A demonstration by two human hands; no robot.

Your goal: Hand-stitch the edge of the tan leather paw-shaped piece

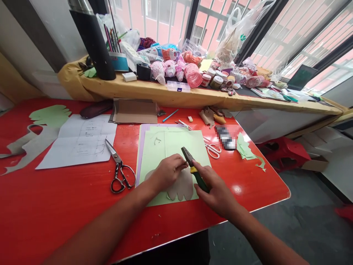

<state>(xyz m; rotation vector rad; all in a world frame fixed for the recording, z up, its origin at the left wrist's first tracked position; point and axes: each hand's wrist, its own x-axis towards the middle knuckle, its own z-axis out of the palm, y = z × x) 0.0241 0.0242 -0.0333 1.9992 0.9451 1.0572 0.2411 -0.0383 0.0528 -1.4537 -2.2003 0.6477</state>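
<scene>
My right hand (213, 186) is wrapped round the green and yellow handles of a pair of pliers (190, 158), whose dark jaws point up and to the left. Close to those jaws, my left hand (171, 169) has its fingertips pinched together; whatever they hold is too small to make out. Beneath both hands lies a grey scalloped cutout (182, 186), partly hidden by my left hand. It rests on light green sheets (187, 140), with a purple sheet (139, 147) showing at their left edge.
Large black-handled scissors (120, 169) lie left of the sheets, beside a drawn-on white paper (82, 138). White-handled scissors (212, 149), a blurred dark object (225, 137) and green scraps (245, 147) lie to the right. Brown card (135, 111) sits behind. A crowded ledge (154, 90) runs along the window.
</scene>
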